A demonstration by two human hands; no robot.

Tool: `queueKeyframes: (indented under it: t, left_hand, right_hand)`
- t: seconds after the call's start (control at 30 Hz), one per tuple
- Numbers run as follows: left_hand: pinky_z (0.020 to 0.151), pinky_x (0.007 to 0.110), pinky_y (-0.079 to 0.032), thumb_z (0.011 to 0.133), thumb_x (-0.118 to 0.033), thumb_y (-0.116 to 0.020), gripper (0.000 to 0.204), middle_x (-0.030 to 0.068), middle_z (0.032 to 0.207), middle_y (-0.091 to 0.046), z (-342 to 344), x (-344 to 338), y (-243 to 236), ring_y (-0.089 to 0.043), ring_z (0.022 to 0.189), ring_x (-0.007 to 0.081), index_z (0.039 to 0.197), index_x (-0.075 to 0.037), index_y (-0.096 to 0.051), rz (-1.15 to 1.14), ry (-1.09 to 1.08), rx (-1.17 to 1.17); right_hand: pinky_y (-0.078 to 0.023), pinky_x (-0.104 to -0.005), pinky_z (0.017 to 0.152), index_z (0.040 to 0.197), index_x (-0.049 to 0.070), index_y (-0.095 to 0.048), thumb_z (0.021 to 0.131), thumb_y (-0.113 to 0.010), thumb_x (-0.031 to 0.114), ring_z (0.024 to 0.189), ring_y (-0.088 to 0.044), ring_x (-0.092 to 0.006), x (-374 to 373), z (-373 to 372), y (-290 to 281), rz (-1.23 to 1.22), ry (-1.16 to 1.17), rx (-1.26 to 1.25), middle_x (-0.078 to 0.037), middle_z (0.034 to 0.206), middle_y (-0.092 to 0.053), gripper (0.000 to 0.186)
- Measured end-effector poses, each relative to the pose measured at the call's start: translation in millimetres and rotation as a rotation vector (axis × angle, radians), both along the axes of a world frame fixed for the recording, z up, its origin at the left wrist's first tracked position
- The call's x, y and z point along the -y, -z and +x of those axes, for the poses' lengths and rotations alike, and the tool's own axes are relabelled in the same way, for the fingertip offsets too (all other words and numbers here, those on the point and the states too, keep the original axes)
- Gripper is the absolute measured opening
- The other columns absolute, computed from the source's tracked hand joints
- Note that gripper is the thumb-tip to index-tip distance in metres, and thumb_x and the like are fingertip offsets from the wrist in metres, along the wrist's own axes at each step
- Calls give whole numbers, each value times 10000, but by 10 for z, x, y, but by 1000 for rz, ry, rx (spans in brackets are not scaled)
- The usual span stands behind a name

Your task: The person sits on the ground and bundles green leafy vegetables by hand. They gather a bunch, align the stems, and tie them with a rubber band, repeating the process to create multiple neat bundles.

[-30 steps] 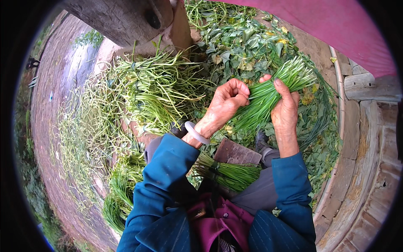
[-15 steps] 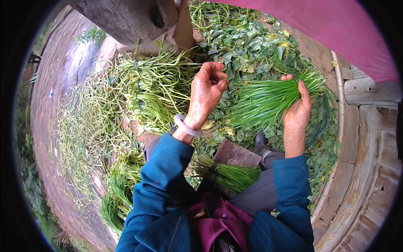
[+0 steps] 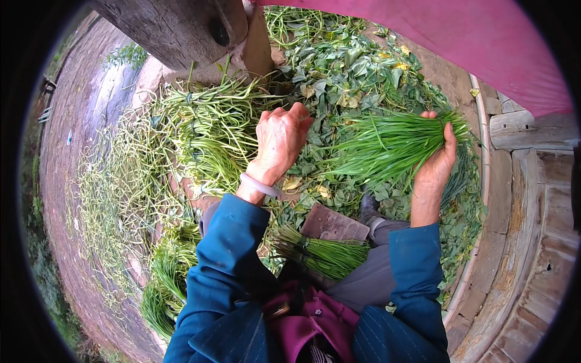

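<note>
My right hand (image 3: 433,172) is closed around a thick bunch of green chives (image 3: 384,148), held near its right end. The long blades fan out to the left over leafy litter. My left hand (image 3: 280,140), with a pale bracelet at the wrist, is raised apart from the bunch. Its fingers are curled in, and whatever they pinch is hidden. Nearest that hand, on its left, lie tied bundles of pale green stalks (image 3: 221,130). Below, by my legs, a tied bundle of darker green stalks (image 3: 333,257) rests beside a reddish brick (image 3: 334,224).
Fallen leaves (image 3: 363,81) cover the ground ahead. A thick wooden post (image 3: 181,30) stands at upper left, and pink cloth (image 3: 466,51) hangs at upper right. Loose stalks (image 3: 109,206) spread left, above more green bunches (image 3: 166,281). Wooden planks (image 3: 514,260) edge the right.
My left hand has moved a little left and turned, with its fingers curled more out of sight. My right hand still grips the chives, slightly tilted. The whole view has shifted a little.
</note>
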State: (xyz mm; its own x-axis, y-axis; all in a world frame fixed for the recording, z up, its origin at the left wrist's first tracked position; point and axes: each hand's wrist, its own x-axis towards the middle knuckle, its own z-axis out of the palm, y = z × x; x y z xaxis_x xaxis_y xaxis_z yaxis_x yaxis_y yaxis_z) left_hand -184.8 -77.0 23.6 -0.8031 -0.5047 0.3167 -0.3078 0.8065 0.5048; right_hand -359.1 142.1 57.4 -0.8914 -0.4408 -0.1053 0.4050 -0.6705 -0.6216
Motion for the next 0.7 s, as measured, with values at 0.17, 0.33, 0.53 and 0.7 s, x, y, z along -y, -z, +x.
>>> queueKeyframes:
  t: [0.17,0.33,0.53,0.7]
  left_hand:
    - [884,416,-434,732,79,-521,643,137,923,-632,5,50,28,-555,978,324,1311,-192,-456,-57,14,-79]
    - [970,441,-363,633,119,-504,798,159,1088,-559,-14,33,45,-426,1163,360,1362,-186,-397,-159,-2,-47]
    - [751,381,-447,826,-188,-654,131,58,595,-581,-14,44,-80,-595,631,257,920,-97,-652,218,-76,-132]
    - [930,459,-381,812,-369,-665,388,151,980,-643,-2,5,2,-484,1140,351,1080,-89,-639,-300,-92,-115]
  right_hand:
    - [-448,-417,963,1130,-50,-557,873,-610,226,1074,-565,-267,-97,-118,41,2,60,47,-156,1114,-614,380]
    - [-480,-432,927,1095,-44,-574,862,-618,241,1042,-585,-280,-121,-157,69,11,76,73,-173,1087,-623,371]
    - [-477,-434,928,1097,-40,-571,861,-620,252,1041,-585,-283,-140,-175,75,14,81,76,-172,1088,-623,379]
    - [-484,-443,918,1081,-33,-571,859,-623,254,1040,-587,-282,-103,-148,45,54,85,110,-157,1074,-630,367]
